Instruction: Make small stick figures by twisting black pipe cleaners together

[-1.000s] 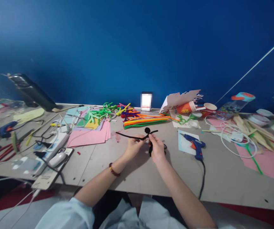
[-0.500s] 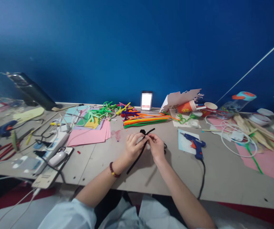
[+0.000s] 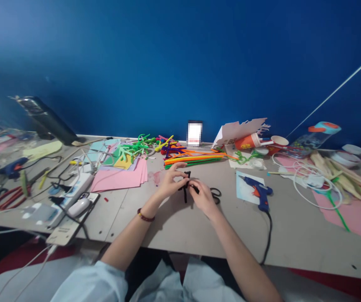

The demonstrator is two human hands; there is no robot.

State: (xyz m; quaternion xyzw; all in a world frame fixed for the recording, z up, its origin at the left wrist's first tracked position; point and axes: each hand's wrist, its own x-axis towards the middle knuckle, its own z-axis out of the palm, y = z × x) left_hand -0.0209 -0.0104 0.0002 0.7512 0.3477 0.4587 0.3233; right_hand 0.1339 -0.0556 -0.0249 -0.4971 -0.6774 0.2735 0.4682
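Note:
Between my two hands is a black pipe cleaner point(image 3: 185, 195), bent and crossed, with one end hanging down toward the table. My left hand point(image 3: 172, 183) pinches it between thumb and index finger, the other fingers lifted. From the other side my right hand point(image 3: 201, 193) has its fingertips closed on the same piece, close to the crossing. Partly hidden behind my right hand, black-handled scissors point(image 3: 215, 195) lie on the table. Behind my hands rests a bundle of orange and green pipe cleaners point(image 3: 196, 158).
A blue glue gun point(image 3: 257, 191) lies on light-blue paper at right, its cord running off the front edge. Pink paper sheets point(image 3: 119, 179), a power strip point(image 3: 73, 199) and a phone point(image 3: 71, 226) are at left. A lit phone point(image 3: 194, 133) leans on the wall.
The long black end that pointed down toward me now hangs shorter and more upright. My left hand has loosened, its fingers more raised. The view has shifted slightly.

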